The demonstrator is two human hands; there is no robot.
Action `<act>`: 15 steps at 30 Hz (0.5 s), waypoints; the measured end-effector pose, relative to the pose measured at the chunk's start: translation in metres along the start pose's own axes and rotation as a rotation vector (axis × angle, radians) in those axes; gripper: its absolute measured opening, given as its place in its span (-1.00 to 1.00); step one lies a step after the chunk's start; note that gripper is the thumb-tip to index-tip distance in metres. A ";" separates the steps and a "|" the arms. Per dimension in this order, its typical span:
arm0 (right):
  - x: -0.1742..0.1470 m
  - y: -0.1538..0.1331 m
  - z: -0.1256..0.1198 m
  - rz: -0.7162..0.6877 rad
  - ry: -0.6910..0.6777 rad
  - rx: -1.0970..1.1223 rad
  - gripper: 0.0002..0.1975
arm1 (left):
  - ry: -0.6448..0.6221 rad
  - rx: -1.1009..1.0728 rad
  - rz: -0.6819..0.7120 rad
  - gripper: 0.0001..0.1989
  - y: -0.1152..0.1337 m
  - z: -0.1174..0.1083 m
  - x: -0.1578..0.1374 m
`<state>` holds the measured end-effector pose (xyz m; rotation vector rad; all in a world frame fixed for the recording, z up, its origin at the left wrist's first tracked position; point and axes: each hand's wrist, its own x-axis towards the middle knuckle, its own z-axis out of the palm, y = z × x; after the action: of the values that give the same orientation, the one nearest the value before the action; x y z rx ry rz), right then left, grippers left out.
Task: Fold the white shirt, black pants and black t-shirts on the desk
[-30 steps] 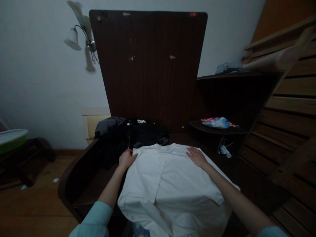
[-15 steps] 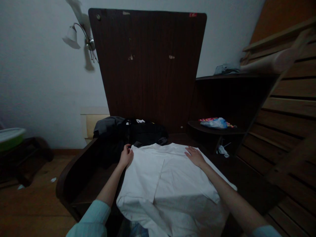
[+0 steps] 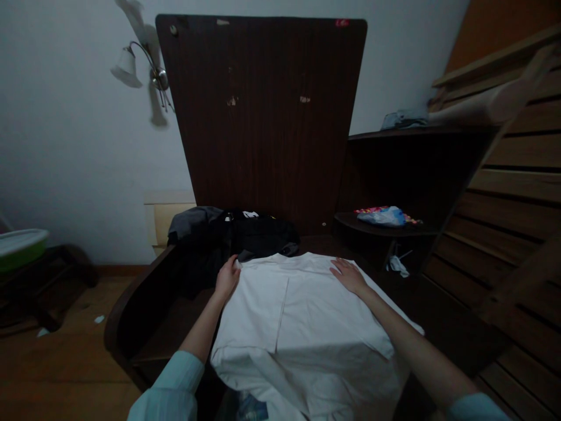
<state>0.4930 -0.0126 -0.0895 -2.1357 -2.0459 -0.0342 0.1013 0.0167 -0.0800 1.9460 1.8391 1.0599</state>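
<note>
A white shirt (image 3: 315,316) lies spread over a dark wooden surface, its neckline at the far end and its lower part bunched and hanging towards me. At its far left corner, my left hand (image 3: 228,278) is closed on the fabric, the fingertips partly hidden. My right hand (image 3: 348,275) rests flat near the far right shoulder, fingers stretched out on the cloth. A long crease runs down the left half of the shirt.
Black and grey clothes or bags (image 3: 258,231) are heaped behind the shirt. A tall dark panel (image 3: 267,117) stands at the back. On the right are a shelf with a plastic bag (image 3: 388,216) and wooden slats (image 3: 521,187). A curved armrest (image 3: 131,310) borders the left.
My left hand has shifted very slightly to the right along with the shirt's left corner. The right hand stays flat in nearly the same place.
</note>
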 end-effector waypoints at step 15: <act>-0.011 -0.138 -0.012 -0.173 -0.017 0.276 -0.74 | 0.006 0.124 -0.111 -0.60 0.008 -0.003 -0.004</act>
<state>0.3568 -0.0207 -0.0637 -1.7998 -2.0988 0.2293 0.1057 0.0106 -0.0737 1.8828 2.0354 0.9396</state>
